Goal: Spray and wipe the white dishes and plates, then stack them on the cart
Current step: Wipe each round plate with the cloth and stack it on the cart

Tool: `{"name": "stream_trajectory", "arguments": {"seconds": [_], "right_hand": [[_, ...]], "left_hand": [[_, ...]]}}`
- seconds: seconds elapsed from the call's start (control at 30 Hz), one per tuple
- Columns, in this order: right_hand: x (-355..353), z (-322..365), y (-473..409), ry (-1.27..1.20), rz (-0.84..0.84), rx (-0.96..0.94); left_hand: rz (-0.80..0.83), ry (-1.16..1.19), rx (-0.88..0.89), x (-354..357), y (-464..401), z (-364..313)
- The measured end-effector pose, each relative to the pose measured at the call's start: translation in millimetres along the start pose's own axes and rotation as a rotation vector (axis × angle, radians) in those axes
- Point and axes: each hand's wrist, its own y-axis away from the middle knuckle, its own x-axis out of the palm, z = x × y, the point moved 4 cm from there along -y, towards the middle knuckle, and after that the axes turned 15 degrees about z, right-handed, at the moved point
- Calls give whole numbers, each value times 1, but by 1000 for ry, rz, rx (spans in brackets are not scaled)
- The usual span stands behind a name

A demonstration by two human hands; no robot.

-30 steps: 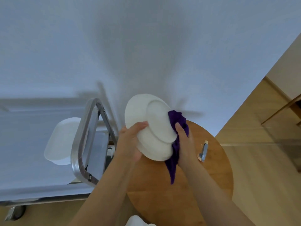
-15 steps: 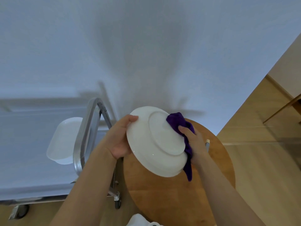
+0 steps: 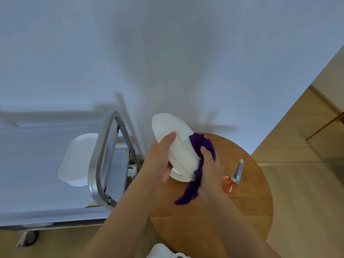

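Hands: 2, left hand [image 3: 161, 161] and right hand [image 3: 209, 164], both above the table [image 3: 247, 211]
Plates: 2, one [image 3: 175, 144] held tilted above the table, a second [image 3: 178, 175] partly hidden beneath it
Dishes: 1 [image 3: 78, 159], on the cart [image 3: 100, 164] left of the table
Cloths: 1, purple [image 3: 202, 146]
Spray bottles: 1, orange [image 3: 230, 183], on the table
Tables: 1
Carts: 1
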Motion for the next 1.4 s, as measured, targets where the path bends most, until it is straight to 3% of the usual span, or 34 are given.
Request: {"name": "stream_trajectory", "arguments": {"seconds": [0.13,0.2,0.37,0.47,0.63,0.77,0.87,0.97,1.03,1.07,1.13,1.17,1.27,1.4], "right_hand": [[17,0,8,133,37,28],[22,7,9,156,86,30],[21,30,-5,184,172,115],[12,42,-16,33,189,253],[-7,48,-15,-77,380,432],[-25,37,-11,-81,340,433],[-36,33,-7,-65,275,386],[-47,30,-6,-19,221,357],[-50,28,-5,3,202,363],[-50,28,-5,22,197,366],[-49,28,-5,81,198,359],[-46,29,-6,120,202,343],[-42,36,-7,313,132,234],[-36,51,-5,727,-56,-145]], "left_hand": [[-46,-408,-8,12,5,17],[50,-591,-11,20,11,24],[196,-719,-49,21,19,28],[302,-1098,-119,25,27,29],[584,-1918,-248,21,30,37],[592,-2203,-234,6,24,36],[450,-1916,-161,-14,25,31],[40,-1593,80,-32,28,6],[-248,-1158,12,-52,27,-8],[-304,-839,-74,-61,25,-10],[-229,-240,-233,-68,22,-4],[-171,-69,-273,-69,23,-1],[-137,80,-211,-72,26,6],[-156,73,-127,-70,30,21]]}}
